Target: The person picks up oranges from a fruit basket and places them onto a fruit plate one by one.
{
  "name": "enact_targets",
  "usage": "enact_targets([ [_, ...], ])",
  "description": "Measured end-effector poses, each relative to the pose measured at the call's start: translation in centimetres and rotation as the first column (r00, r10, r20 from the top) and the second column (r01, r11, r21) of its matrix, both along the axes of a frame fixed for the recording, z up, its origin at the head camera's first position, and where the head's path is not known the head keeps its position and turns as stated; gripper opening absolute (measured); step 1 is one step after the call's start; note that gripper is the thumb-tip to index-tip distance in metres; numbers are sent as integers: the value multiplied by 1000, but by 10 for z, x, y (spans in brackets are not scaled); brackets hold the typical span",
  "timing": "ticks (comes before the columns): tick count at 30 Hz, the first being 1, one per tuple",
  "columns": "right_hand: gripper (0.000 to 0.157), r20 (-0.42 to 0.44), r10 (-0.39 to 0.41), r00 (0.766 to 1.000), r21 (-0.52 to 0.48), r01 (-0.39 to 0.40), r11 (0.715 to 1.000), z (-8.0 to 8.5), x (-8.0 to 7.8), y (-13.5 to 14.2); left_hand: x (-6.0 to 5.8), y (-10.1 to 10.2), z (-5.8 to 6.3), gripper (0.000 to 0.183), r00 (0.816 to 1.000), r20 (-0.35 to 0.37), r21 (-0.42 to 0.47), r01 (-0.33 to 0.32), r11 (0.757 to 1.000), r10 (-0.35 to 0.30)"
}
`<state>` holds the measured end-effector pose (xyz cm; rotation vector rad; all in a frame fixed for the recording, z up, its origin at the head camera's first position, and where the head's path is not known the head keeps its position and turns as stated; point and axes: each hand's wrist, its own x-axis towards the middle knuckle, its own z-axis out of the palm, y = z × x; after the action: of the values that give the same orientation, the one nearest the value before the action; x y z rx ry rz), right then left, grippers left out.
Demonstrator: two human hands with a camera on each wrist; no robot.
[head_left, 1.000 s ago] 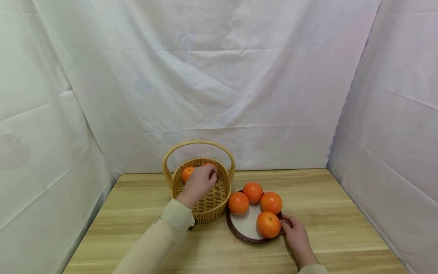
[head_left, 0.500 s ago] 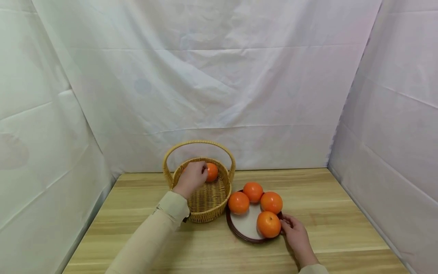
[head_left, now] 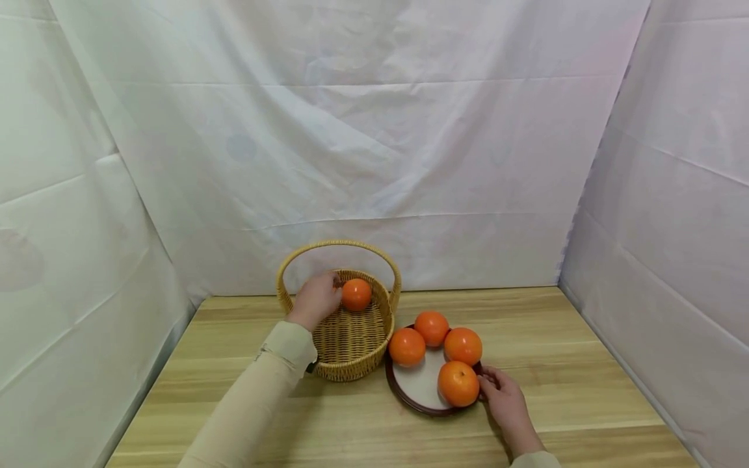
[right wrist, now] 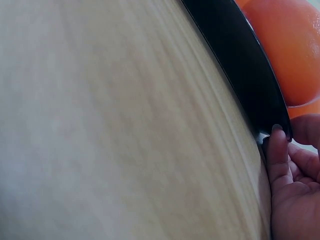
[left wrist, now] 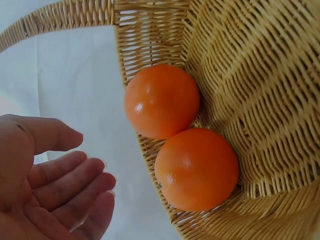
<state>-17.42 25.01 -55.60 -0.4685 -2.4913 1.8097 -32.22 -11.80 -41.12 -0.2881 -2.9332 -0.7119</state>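
My left hand (head_left: 318, 301) is over the left rim of a wicker basket (head_left: 351, 338), holding nothing. In the left wrist view the left hand (left wrist: 65, 187) has loosely bent fingers, apart from two oranges (left wrist: 162, 101) lying side by side against the basket wall. The head view shows one basket orange (head_left: 356, 295); the left hand covers the other. My right hand (head_left: 506, 402) pinches the dark rim of a round plate (head_left: 417, 385) with a pale middle. Several oranges (head_left: 458, 383) sit on it. In the right wrist view the plate's side (right wrist: 245, 65) meets the thumb and fingers.
The basket's tall arched handle (head_left: 339, 243) rises above its rim. Plate and basket stand close together on a wooden table (head_left: 573, 364). White cloth (head_left: 380, 149) hangs behind the table and along both sides.
My left hand has moved left, from above the basket's oranges to its left rim, uncovering the right orange. The right hand and plate have stayed put.
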Motion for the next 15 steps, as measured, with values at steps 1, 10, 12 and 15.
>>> enact_targets([
  [1, 40, 2, -1, 1000, 1, 1, 1000, 0, 0, 0, -1, 0, 1, 20, 1000, 10, 9, 0, 1000, 0],
  [10, 39, 2, 0, 1000, -1, 0, 1000, 0, 1, 0, -7, -8, -5, 45, 999, 45, -11, -4, 1000, 5],
  [12, 39, -7, 3, 1000, -3, -3, 1000, 0, 1, 0, -9, -10, -7, 44, 998, 54, -19, -8, 1000, 9],
  [15, 39, -6, 1, 1000, 8, -1, 1000, 0, 1, 0, -12, -12, -9, 46, 998, 69, -17, -5, 1000, 7],
])
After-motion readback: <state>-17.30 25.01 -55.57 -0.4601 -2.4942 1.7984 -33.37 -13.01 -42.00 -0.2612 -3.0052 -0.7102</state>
